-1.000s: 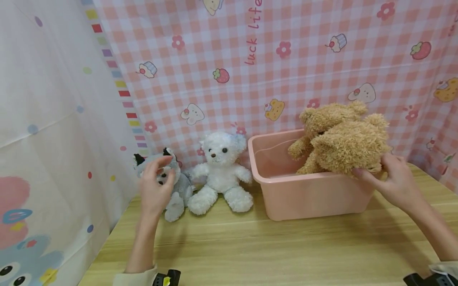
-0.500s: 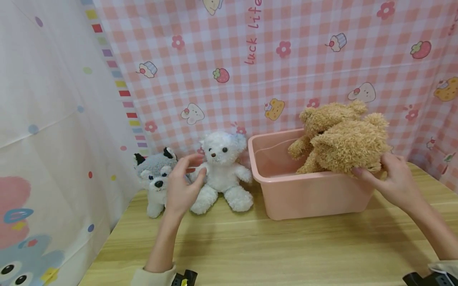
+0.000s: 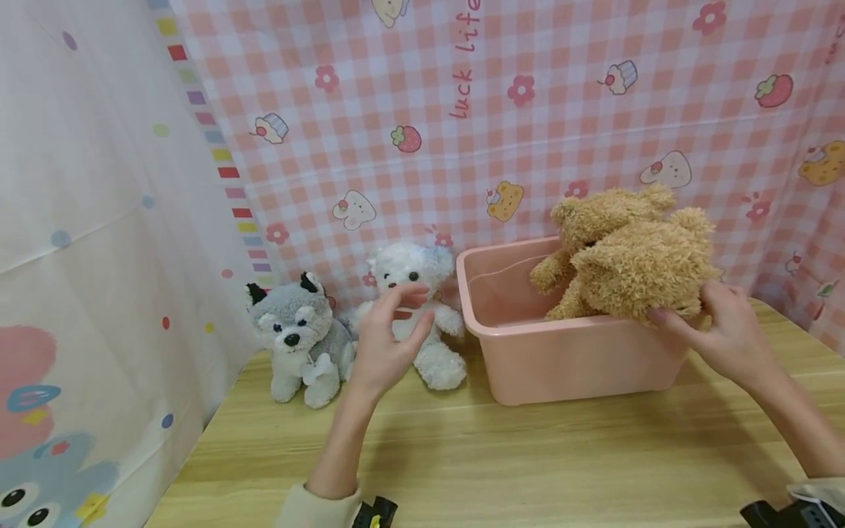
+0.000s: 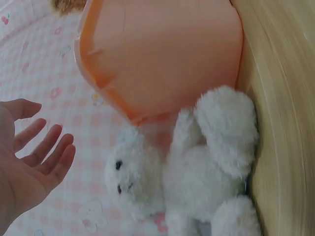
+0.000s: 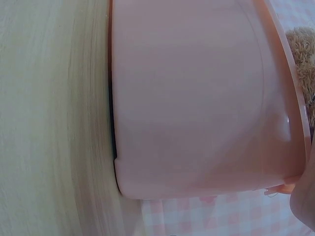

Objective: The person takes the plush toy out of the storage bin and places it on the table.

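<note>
My left hand [image 3: 386, 352] hovers in front of the white teddy bear [image 3: 442, 367], thumb and fingers apart, with nothing between them. In the left wrist view the spread fingers [image 4: 47, 152] stay clear of the bear. To the left sits a grey-and-white husky plush [image 3: 300, 337]. My right hand [image 3: 733, 337] is at the right end of the pink bin [image 3: 581, 363], its thumb and fingers around the lower edge of a curly tan teddy bear [image 3: 647, 268]. What looks like a second tan bear [image 3: 607, 213] leans behind it. The right fingertips are partly hidden by the fur.
The wooden table [image 3: 462, 455] carries the bin and the plush toys. Behind them hangs a pink checked cloth [image 3: 422, 183]; a white printed curtain [image 3: 119, 293] hangs at the left. The bin's rim [image 3: 475, 323] stands just right of the white bear.
My left hand has moved right, from in front of the husky to in front of the white bear, uncovering the husky. The right hand and the tan bears have stayed in place.
</note>
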### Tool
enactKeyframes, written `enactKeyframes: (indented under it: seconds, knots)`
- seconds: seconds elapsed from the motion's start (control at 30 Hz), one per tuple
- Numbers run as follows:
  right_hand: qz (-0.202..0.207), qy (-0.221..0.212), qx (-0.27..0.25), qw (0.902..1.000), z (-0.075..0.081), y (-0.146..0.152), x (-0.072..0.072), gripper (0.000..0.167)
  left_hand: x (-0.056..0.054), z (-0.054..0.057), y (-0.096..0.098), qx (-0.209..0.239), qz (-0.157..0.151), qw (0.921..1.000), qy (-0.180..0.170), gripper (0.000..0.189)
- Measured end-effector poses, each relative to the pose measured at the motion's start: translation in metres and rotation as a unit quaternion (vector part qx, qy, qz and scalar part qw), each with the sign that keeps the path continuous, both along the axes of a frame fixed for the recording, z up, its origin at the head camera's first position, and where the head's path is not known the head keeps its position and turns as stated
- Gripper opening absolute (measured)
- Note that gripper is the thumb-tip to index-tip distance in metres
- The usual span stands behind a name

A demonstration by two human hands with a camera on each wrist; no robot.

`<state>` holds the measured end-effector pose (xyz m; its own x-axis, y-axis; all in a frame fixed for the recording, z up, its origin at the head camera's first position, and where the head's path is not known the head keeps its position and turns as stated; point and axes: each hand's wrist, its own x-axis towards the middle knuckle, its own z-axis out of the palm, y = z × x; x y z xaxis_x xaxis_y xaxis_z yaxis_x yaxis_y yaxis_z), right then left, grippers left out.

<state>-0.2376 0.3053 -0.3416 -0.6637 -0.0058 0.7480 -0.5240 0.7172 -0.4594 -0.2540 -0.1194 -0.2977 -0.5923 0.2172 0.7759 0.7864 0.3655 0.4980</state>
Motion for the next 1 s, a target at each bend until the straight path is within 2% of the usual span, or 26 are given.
enactKeyframes:
  seconds: [0.3,0.7,0.9,1.0]
  knots:
    - [0.008,0.002,-0.005,1.0,0.002,-0.003,0.003,0.018,-0.003,-0.001,0.038,0.004,-0.061,0.9981,-0.013,0.033]
    - [0.003,0.01,0.006,0.9999,0.0,0.0,0.001,0.023,0.0,0.0,0.092,0.001,-0.097,0.9951,-0.023,0.04]
    - [-0.003,-0.003,0.008,1.0,0.001,-0.001,0.002,0.032,0.0,-0.002,0.116,0.013,-0.111,0.9927,-0.046,0.044]
    - [0.0,-0.001,0.008,1.0,0.0,0.0,0.001,0.03,0.002,-0.003,0.128,0.019,-0.116,0.9914,-0.058,0.047]
